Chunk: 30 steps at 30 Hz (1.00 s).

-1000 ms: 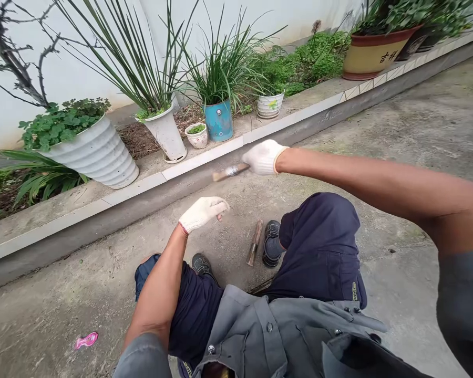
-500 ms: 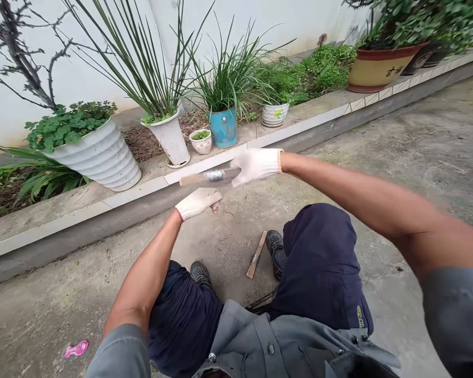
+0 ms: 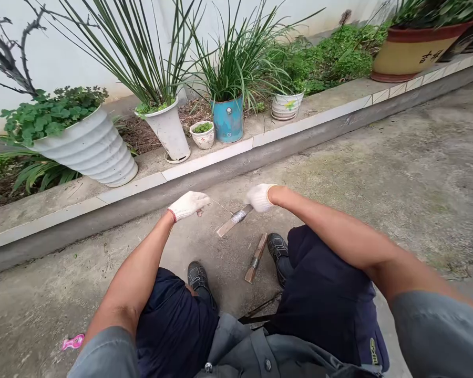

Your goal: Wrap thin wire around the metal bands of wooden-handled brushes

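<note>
My right hand (image 3: 259,198), in a white knit glove, is closed on one end of a flat wooden stick (image 3: 225,227) with silvery wire wound around its middle. A thin strand of wire (image 3: 222,206) runs from that winding to my left hand (image 3: 189,205), also gloved, whose fingers are pinched together on it. Both hands are above the concrete ground in front of my knees. Below them, a second wooden stick (image 3: 256,258), also wound with wire at its middle, lies on the ground beside my right shoe.
A low tiled ledge (image 3: 205,166) runs across in front, bearing a ribbed white planter (image 3: 102,149), a tall white pot (image 3: 167,134), a small pot (image 3: 203,137), a blue bucket (image 3: 228,123) and a large yellow pot (image 3: 405,55). A pink object (image 3: 73,342) lies at lower left.
My right hand and the stick have moved down, away from the ledge. The strand between my hands now shows stretched out. My left hand has shifted only slightly.
</note>
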### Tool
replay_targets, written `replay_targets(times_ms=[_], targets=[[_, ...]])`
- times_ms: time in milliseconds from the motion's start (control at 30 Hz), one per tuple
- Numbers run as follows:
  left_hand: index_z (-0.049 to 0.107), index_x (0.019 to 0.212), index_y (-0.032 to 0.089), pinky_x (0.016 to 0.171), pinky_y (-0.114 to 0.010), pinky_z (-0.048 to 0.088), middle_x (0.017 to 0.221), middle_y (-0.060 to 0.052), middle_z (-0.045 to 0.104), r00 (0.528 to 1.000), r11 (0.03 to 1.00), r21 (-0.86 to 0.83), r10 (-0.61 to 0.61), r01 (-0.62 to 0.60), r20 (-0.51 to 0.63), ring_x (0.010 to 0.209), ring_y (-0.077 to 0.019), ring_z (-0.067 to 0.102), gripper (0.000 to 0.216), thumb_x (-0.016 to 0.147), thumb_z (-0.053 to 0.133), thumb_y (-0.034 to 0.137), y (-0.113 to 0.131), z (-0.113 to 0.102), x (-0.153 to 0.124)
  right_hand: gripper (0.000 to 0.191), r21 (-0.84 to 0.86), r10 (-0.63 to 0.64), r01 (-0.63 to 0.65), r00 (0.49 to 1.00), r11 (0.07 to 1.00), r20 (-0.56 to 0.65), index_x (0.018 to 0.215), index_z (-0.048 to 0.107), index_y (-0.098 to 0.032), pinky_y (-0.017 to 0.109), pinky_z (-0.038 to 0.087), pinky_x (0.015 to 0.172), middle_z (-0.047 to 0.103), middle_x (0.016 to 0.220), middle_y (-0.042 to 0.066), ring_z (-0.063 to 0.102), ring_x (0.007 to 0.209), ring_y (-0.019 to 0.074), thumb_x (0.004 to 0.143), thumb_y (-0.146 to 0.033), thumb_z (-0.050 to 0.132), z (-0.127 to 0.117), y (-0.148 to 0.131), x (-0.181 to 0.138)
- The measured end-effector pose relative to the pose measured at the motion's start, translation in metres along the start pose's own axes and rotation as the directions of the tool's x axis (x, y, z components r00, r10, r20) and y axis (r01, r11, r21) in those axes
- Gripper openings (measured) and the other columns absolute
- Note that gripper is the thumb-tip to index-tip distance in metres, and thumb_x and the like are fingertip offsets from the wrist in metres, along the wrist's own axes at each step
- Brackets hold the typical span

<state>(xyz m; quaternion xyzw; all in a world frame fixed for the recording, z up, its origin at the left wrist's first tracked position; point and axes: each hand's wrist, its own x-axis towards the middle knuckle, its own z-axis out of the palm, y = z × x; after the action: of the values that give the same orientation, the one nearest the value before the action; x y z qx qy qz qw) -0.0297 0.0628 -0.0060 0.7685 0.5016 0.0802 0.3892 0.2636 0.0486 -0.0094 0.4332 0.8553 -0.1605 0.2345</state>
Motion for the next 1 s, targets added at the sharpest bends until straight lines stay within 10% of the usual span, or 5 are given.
replay_targets(times_ms=[300, 467, 633, 767, 1000], targets=[[0.074, 0.096, 0.019, 0.065, -0.025, 0.048, 0.058, 0.002, 0.063, 0.978, 0.996, -0.074, 0.054, -0.040, 0.202, 0.059, -0.0171, 0.066, 0.045, 0.095, 0.052, 0.058, 0.032, 0.034, 0.003, 0.035, 0.294, 0.262, -0.141, 0.866, 0.945, -0.426, 0.114, 0.070, -0.021, 0.029, 0.041, 0.068, 0.075, 0.100, 0.011, 0.067, 0.085, 0.0225, 0.092, -0.045, 0.056, -0.031, 0.018, 0.013], [0.075, 0.097, 0.019, 0.062, -0.025, 0.047, 0.064, 0.002, 0.066, 0.966, 0.995, -0.062, 0.097, -0.084, 0.238, 0.058, -0.0162, 0.066, 0.039, 0.093, 0.055, 0.052, 0.034, 0.037, 0.002, 0.023, -0.021, 0.373, -0.393, 0.888, 0.919, -0.270, 0.103, 0.074, -0.012, 0.040, 0.044, 0.081, 0.074, 0.099, 0.019, 0.068, 0.093, 0.0303, 0.084, -0.017, 0.062, -0.022, 0.023, 0.024], [0.072, 0.080, 0.021, 0.058, -0.024, 0.043, 0.058, 0.002, 0.064, 0.988, 0.994, 0.053, 0.086, -0.093, 0.126, 0.056, -0.0154, 0.061, 0.036, 0.092, 0.058, 0.052, 0.028, 0.026, 0.003, 0.019, -0.262, 0.105, -0.120, 0.992, 0.958, -0.071, 0.093, 0.076, -0.014, 0.041, 0.043, 0.085, 0.074, 0.092, 0.015, 0.066, 0.090, 0.0290, 0.077, -0.013, 0.066, -0.012, -0.004, 0.010], [0.071, 0.078, 0.019, 0.064, -0.025, 0.046, 0.065, -0.001, 0.070, 0.990, 0.995, -0.071, 0.082, -0.074, 0.118, 0.064, -0.0166, 0.065, 0.043, 0.092, 0.059, 0.058, 0.029, 0.030, 0.002, 0.019, 0.006, -0.167, 0.169, 0.977, 0.986, -0.133, 0.095, 0.074, -0.018, 0.029, 0.038, 0.065, 0.072, 0.084, 0.007, 0.061, 0.070, 0.0188, 0.083, -0.025, 0.061, -0.014, -0.008, -0.001], [0.070, 0.099, 0.016, 0.077, -0.028, 0.054, 0.077, -0.005, 0.072, 0.942, 0.919, -0.387, 0.197, -0.080, 0.273, 0.081, -0.0183, 0.072, 0.044, 0.098, 0.052, 0.055, 0.046, 0.061, -0.001, 0.043, 0.455, 0.271, -0.035, 0.842, 0.890, -0.466, 0.112, 0.068, -0.018, 0.025, 0.039, 0.065, 0.074, 0.094, 0.007, 0.065, 0.081, 0.0185, 0.093, -0.053, 0.053, -0.028, 0.015, 0.010]])
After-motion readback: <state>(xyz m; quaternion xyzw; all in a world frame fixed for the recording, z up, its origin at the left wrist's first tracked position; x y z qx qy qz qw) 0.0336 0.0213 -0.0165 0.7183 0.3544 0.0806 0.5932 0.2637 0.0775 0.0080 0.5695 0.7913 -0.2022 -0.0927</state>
